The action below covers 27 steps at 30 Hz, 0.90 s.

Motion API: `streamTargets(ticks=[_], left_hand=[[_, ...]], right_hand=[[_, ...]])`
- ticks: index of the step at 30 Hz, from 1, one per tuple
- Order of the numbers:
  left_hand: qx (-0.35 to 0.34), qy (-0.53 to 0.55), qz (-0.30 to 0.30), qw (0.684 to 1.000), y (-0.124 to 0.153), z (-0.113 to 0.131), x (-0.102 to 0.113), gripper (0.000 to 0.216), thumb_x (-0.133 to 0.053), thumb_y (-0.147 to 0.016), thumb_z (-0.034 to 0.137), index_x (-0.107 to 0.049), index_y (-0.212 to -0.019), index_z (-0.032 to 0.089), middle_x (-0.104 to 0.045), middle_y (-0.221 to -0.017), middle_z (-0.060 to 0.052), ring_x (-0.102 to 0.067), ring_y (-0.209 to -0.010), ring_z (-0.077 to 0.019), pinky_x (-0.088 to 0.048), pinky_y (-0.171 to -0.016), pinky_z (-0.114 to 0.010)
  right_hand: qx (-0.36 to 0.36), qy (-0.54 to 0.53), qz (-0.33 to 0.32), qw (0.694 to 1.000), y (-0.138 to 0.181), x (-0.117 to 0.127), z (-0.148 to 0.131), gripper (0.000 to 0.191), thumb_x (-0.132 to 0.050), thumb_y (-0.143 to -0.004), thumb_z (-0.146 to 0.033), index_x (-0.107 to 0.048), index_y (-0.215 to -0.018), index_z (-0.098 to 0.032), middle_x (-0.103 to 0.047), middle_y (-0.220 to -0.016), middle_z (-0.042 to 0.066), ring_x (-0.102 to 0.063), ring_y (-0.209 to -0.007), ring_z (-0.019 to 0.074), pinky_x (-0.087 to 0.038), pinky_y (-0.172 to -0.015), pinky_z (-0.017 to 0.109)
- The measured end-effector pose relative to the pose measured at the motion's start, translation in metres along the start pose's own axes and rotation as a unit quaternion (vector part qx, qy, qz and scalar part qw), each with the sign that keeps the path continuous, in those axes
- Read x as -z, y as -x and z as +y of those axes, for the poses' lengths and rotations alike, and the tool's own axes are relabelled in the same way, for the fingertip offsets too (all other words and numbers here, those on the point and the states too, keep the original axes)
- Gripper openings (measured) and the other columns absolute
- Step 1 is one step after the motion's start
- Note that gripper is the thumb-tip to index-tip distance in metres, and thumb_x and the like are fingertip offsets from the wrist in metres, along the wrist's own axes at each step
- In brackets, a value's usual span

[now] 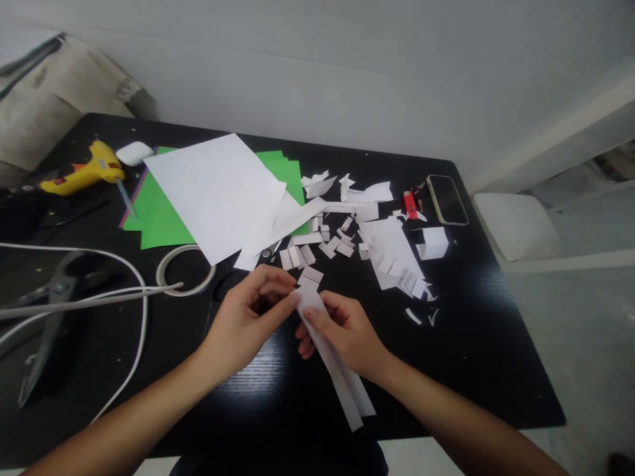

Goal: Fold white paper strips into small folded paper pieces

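Note:
A long white paper strip (342,377), folded lengthwise into two layers that spread apart at the near end, is held between both hands above the table. My left hand (253,311) pinches its far end between thumb and fingers. Lower along the strip, my right hand (344,330) grips it with the thumb on top and fingers beneath. Just beyond the fingertips lies a small folded paper piece (311,276). Several more small folded pieces (342,246) are scattered behind it on the black table.
White sheets (213,198) lie over green paper (153,215) at the back. A yellow glue gun (94,170), a tape roll (186,271), a white cable (141,330) and scissors (47,330) are on the left. A red lighter (409,205) and phone (447,200) lie right.

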<state>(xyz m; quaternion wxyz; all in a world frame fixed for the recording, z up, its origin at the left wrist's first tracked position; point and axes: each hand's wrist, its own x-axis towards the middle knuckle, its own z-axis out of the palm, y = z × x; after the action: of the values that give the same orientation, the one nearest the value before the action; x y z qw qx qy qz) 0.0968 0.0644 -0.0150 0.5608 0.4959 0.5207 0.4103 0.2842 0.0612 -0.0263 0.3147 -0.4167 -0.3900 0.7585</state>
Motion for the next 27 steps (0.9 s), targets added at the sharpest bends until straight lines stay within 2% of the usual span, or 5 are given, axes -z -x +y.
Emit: streamTargets(ticks=[5,9,17,22,27], left_hand=[[0.04,-0.044,-0.039,0.997,-0.001,0.0,0.002,0.019,-0.07,-0.093,0.039,-0.068,-0.094,0.02,-0.072,-0.078,-0.002,-0.07,-0.073,-0.0179,-0.055,-0.067,-0.029],[0.053,0.022,-0.095,0.994,0.0,0.004,0.0,0.023,-0.065,-0.097,0.037,-0.066,-0.081,0.02,-0.071,-0.07,-0.001,-0.07,-0.065,-0.0172,-0.055,-0.064,-0.029],[0.029,-0.014,-0.101,0.994,-0.004,0.009,0.002,0.026,-0.064,-0.097,0.032,-0.068,-0.076,0.018,-0.069,-0.065,0.0,-0.059,-0.057,-0.0113,-0.046,-0.054,-0.022],[0.03,-0.029,-0.108,0.993,-0.003,0.009,0.003,0.026,-0.063,-0.097,0.034,-0.069,-0.078,0.018,-0.07,-0.068,-0.001,-0.059,-0.058,-0.0115,-0.047,-0.055,-0.022],[0.035,-0.001,-0.129,0.991,-0.001,0.01,0.002,0.024,-0.065,-0.097,0.033,-0.068,-0.077,0.019,-0.072,-0.069,-0.002,-0.068,-0.061,-0.0155,-0.055,-0.059,-0.026]], right_hand=[[0.006,0.014,0.016,1.0,0.001,-0.001,-0.001,0.033,-0.073,-0.091,-0.048,-0.065,-0.088,-0.016,-0.07,-0.074,0.001,-0.066,-0.054,0.0123,-0.056,-0.05,0.024],[0.006,0.02,0.011,1.0,0.002,0.0,0.0,0.032,-0.073,-0.091,-0.047,-0.065,-0.089,-0.016,-0.07,-0.075,0.001,-0.066,-0.055,0.0123,-0.056,-0.051,0.024],[-0.012,0.008,0.005,1.0,0.001,0.001,-0.002,0.033,-0.076,-0.088,-0.047,-0.066,-0.089,-0.015,-0.069,-0.073,0.001,-0.065,-0.054,0.0121,-0.056,-0.05,0.024],[-0.016,0.006,-0.007,1.0,0.0,0.003,-0.002,0.032,-0.076,-0.089,-0.045,-0.065,-0.087,-0.015,-0.069,-0.074,0.001,-0.066,-0.053,0.012,-0.056,-0.049,0.023],[-0.003,-0.013,-0.023,1.0,0.0,0.006,-0.001,0.028,-0.078,-0.088,-0.041,-0.067,-0.095,-0.016,-0.072,-0.084,0.003,-0.072,-0.069,0.0168,-0.063,-0.067,0.032]])
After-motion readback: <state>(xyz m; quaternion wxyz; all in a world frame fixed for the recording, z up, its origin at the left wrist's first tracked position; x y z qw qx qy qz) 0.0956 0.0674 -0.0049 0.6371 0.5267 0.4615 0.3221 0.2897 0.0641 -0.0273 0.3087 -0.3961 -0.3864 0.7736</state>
